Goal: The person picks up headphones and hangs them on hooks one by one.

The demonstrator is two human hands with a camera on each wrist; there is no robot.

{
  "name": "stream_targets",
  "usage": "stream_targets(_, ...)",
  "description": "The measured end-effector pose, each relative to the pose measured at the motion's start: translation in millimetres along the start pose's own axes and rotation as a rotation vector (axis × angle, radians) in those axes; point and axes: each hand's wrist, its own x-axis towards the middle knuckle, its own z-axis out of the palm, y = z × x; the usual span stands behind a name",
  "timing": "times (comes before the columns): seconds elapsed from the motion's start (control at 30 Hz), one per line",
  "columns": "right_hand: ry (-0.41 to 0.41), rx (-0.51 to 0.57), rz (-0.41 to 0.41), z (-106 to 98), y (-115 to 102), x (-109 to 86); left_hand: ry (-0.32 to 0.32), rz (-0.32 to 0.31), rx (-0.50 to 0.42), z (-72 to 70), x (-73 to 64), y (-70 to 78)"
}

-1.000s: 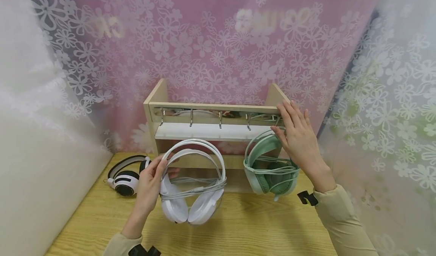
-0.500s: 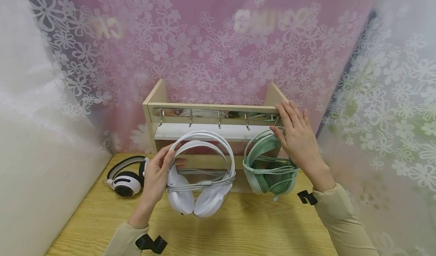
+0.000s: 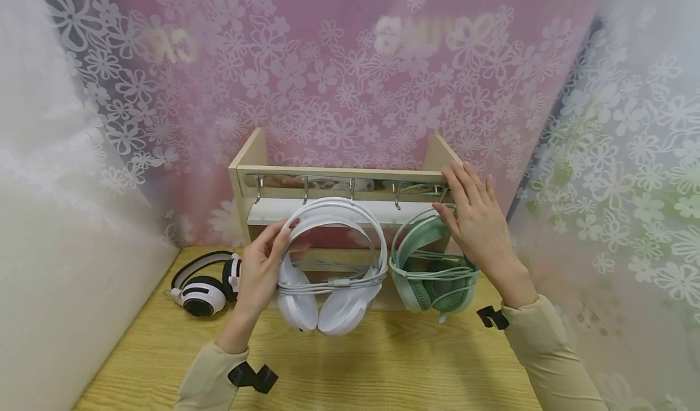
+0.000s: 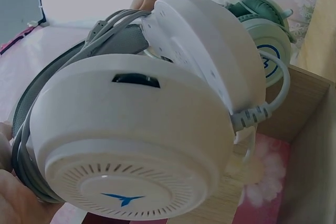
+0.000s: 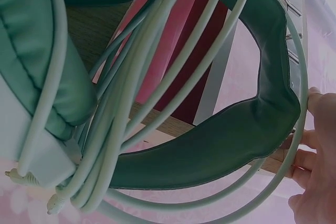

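Observation:
My left hand [image 3: 259,271] grips the left side of the headband of white headphones [image 3: 339,312], raised in front of the rack, earcups down. Grey cable is wound around them. In the left wrist view an earcup of the headphones [image 4: 131,129] fills the middle, with part of my hand [image 4: 21,198] at the lower left. Green headphones [image 3: 417,292], wrapped in their own cable, hang at the rack's right end. My right hand [image 3: 482,231] lies with straight fingers on the rack's top right corner, thumb near the green headband [image 5: 210,140], partly hiding the hook there.
The wooden rack [image 3: 350,172] carries a row of metal hooks [image 3: 305,190] above a white shelf [image 3: 273,211]. Black-and-white headphones [image 3: 203,295] lie on the wooden table [image 3: 350,374] at the left. Flowered curtains [image 3: 339,82] surround the table.
My left hand has carried the white headphones up and to the right, toward the hooks and closer to the green headphones. My right hand stays in place.

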Motion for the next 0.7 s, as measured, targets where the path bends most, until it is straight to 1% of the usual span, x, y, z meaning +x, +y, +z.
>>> stream_targets(0.23,0.001,-0.008,-0.001,0,0,0.1,-0.001,0.01,0.01,4.2,5.0,-0.3)
stream_targets(0.43,-0.007,-0.008,-0.003,0,-1,0.8,0.007,0.041,-0.02,9.3,8.9,-4.1)
stream_targets(0.5,-0.007,-0.01,-0.005,0,-1,1.2,0.007,0.038,-0.017,10.5,9.2,-5.8)
stream_targets(0.63,-0.008,-0.014,-0.004,0,-1,0.9,0.011,0.018,0.028,11.6,8.7,-11.4)
stream_targets(0.7,-0.009,-0.016,-0.003,0,-1,0.6,0.012,0.012,0.031,11.8,8.3,-14.4)
